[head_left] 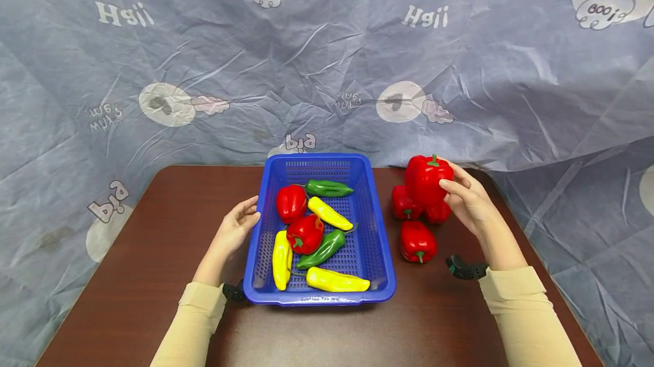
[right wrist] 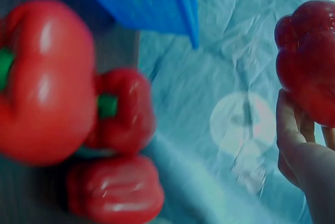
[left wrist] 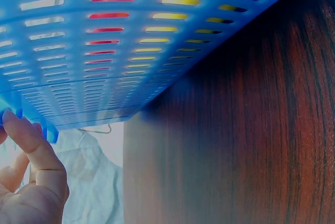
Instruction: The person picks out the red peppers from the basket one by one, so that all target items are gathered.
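There are six red bell peppers [head_left: 418, 242], three yellow peppers [head_left: 338, 280], two green peppers [head_left: 323, 250] and one basket [head_left: 322, 299].

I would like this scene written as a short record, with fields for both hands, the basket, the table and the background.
Left hand: holds the left rim of the blue basket
Right hand: holds one large red pepper, lifted, right of the basket
Basket contents: two red peppers, two green peppers, three yellow peppers
Outside the basket: three loose red peppers on the brown table
Background: grey-blue printed cloth, wrinkled
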Tool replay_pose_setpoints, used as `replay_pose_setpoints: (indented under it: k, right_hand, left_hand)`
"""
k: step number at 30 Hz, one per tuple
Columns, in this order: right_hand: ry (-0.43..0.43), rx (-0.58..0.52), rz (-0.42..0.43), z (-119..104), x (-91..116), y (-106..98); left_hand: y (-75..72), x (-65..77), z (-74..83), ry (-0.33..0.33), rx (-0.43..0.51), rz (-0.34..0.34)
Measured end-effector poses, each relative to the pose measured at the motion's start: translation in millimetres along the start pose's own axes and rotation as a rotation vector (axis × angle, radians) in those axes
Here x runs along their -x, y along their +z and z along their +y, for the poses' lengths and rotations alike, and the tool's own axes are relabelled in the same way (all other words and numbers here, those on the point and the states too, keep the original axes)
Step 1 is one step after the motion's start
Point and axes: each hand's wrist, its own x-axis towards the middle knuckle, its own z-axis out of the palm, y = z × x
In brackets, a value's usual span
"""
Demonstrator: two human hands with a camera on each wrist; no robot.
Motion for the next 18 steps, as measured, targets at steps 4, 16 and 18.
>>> replay_pose_setpoints:
  k: [4,16,18]
  right_hand:
    - [-0.011,-0.013,0.044,4,10,-19]
    - [0.017,-0.066,0.151,31,39,-59]
    - [0.029,-0.062,0.156,36,45,-65]
  left_hand:
    - [0.5,0.5,-0.2,-0.001,-0.003,0.004]
    - [0.6,1.6,0.8,-0.006,0.003,0.003]
    - [0.7,1.5,1.3,-0.005,0.004,0.001]
